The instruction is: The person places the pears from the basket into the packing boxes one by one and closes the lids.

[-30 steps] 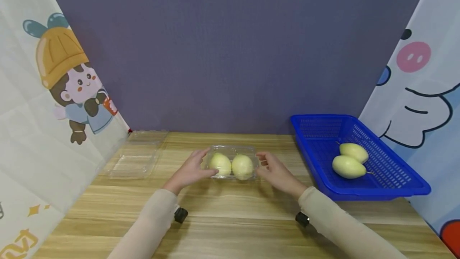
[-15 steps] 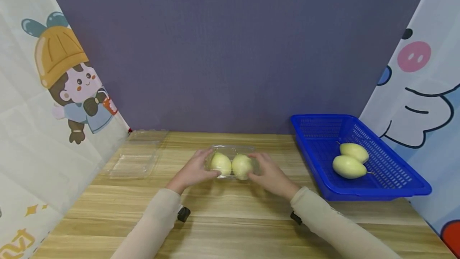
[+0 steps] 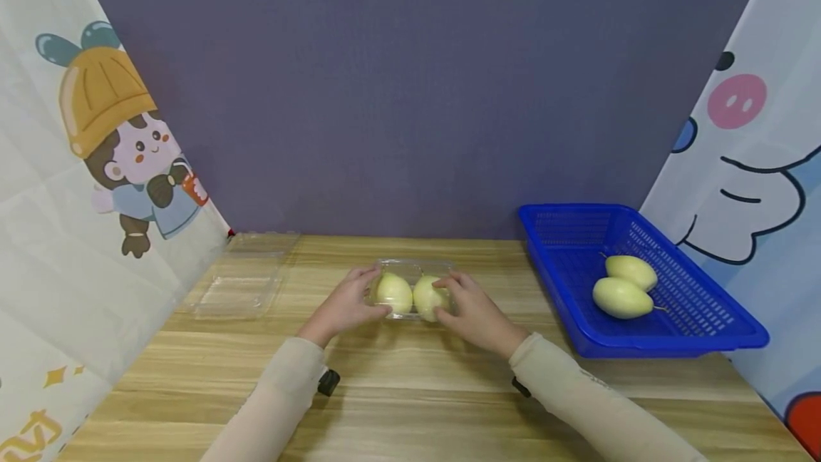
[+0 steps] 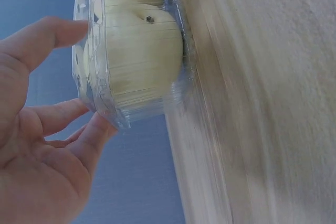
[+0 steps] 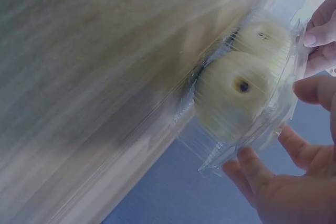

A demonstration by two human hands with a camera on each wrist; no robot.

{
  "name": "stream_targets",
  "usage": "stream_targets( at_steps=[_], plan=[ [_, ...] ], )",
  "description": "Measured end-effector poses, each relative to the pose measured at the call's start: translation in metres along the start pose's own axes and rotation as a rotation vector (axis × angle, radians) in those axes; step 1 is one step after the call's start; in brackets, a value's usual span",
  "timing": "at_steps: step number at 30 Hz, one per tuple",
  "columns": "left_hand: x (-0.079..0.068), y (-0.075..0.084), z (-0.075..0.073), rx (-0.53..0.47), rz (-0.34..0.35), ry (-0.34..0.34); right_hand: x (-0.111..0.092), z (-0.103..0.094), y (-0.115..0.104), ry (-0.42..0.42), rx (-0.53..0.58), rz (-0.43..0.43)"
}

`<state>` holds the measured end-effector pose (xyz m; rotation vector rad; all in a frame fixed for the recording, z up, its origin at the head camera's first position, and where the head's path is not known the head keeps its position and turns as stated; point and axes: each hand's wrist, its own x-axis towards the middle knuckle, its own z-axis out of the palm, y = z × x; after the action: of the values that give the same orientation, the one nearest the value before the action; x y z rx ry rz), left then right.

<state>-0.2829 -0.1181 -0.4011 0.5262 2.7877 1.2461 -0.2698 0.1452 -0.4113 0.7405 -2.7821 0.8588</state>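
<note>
Between my hands in the head view, a clear plastic clamshell box [image 3: 413,266] stands on the table with its lid down. Inside it, a left pear [image 3: 394,294] and a right pear [image 3: 430,296] sit side by side, pale yellow. My left hand [image 3: 346,303] grips the box's left end, thumb at the near edge and fingers toward the far corner. Around the right end curls my right hand [image 3: 472,312], its thumb low at the front. Both wrist views show thumb and fingertips along the lid's rim.
An open clear plastic box [image 3: 237,296] lies at the table's back left. To the right, a blue basket [image 3: 558,291] holds two more pears [image 3: 622,298]. A dark panel [image 3: 410,91] closes off the back of the wooden table [image 3: 410,405].
My right hand has moved left onto the box's right end, its fingers now over the lid. My left hand has shifted slightly right against the box. The box has stayed in place.
</note>
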Motion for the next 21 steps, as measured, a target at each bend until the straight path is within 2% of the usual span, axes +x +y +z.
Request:
stream_targets(
  at_steps=[6, 21],
  plan=[
    [0.0018, -0.0011, 0.0011, 0.025, 0.010, 0.006, 0.0001, -0.0028, 0.0002, -0.012, -0.009, -0.015],
    [0.0029, 0.0006, 0.0020, 0.001, 0.022, 0.000, -0.0006, -0.0065, 0.0036, -0.018, -0.023, -0.044]
  ],
)
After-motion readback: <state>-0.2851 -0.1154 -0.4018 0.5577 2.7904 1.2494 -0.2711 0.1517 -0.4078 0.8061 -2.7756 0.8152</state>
